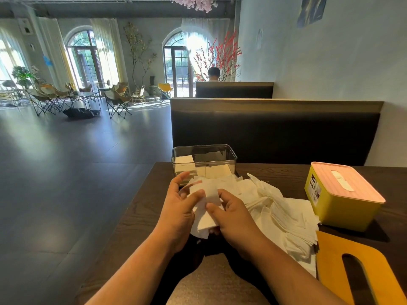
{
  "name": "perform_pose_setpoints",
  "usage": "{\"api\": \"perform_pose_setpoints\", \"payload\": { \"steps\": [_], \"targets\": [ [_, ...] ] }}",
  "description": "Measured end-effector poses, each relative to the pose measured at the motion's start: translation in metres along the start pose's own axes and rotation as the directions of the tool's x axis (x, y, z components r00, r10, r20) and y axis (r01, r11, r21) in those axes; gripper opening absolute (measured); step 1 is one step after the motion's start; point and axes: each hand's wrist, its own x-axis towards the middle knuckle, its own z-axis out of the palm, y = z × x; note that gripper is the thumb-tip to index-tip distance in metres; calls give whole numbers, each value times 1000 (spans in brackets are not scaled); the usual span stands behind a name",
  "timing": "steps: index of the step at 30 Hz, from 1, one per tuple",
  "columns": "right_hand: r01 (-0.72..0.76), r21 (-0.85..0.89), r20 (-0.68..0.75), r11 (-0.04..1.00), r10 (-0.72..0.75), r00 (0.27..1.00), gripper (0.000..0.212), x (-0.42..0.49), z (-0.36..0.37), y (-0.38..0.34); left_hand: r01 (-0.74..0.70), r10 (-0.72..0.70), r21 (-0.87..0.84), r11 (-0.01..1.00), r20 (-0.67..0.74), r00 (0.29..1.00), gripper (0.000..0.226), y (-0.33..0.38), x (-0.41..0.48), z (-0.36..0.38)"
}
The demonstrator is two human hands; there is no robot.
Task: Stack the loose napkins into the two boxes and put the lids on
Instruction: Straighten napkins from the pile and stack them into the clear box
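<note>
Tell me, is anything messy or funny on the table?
Yes: loose napkins sprawl in an untidy heap beside the clear box, which is open. An orange lid lies by itself at the near right of the table.

The left hand (pixel 178 209) and right hand (pixel 234 214) grip a napkin bundle (pixel 208 209) just in front of the clear box (pixel 204 147); right of that box lie the loose napkins (pixel 284 214), yellow box (pixel 339 211) and orange lid (pixel 330 256)

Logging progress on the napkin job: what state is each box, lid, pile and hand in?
Clear plastic box: lid off, a few napkins inside.
Yellow plastic box: pink slotted lid on.
Orange slotted lid: flat on the dark wooden table.
Pile of loose white napkins: spread on the table.
Left hand, right hand: gripping a small napkin stack.
</note>
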Motion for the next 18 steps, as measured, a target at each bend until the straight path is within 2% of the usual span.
{"api": "perform_pose_setpoints", "payload": {
  "steps": [3, 5, 7, 10, 13, 15, 16, 18],
  "targets": [
    [8, 72, 12, 997, -9, 1000, 30, -1, -3, -6, 146, -132, -131, 981, 108, 985, 66, 6, -5, -2],
    [16, 89, 45, 996, -20, 999, 31, -4, -3, -10, 285, -257, -99, 953, 232, 938, 66, 13, -13, 0],
    [32, 29, 73, 999, -34, 997, 31, -6, -1, -10, 363, -332, -63, 930, 287, 899, 60, 13, -19, 4],
    [89, -106, 96, 990, -79, 992, 31, -7, 0, -7, 396, -378, -37, 917, 226, 898, 51, 11, -19, 8],
    [149, -192, 25, 970, -147, 989, 36, -5, -2, -5, 383, -367, -118, 916, 138, 920, 42, 17, -13, 2],
    [178, -409, -12, 895, -200, 980, 37, -4, -7, -6, 336, -322, -193, 922, 101, 941, 38, 24, -7, -5],
    [186, -558, 10, 809, -217, 976, 38, -3, -10, -6, 311, -301, -224, 924, 77, 950, 37, 27, -4, -10],
    [214, -792, 128, 572, -188, 974, 41, 0, -15, -4, 281, -285, -273, 920, 25, 958, 36, 32, 1, -18]
  ]
}}
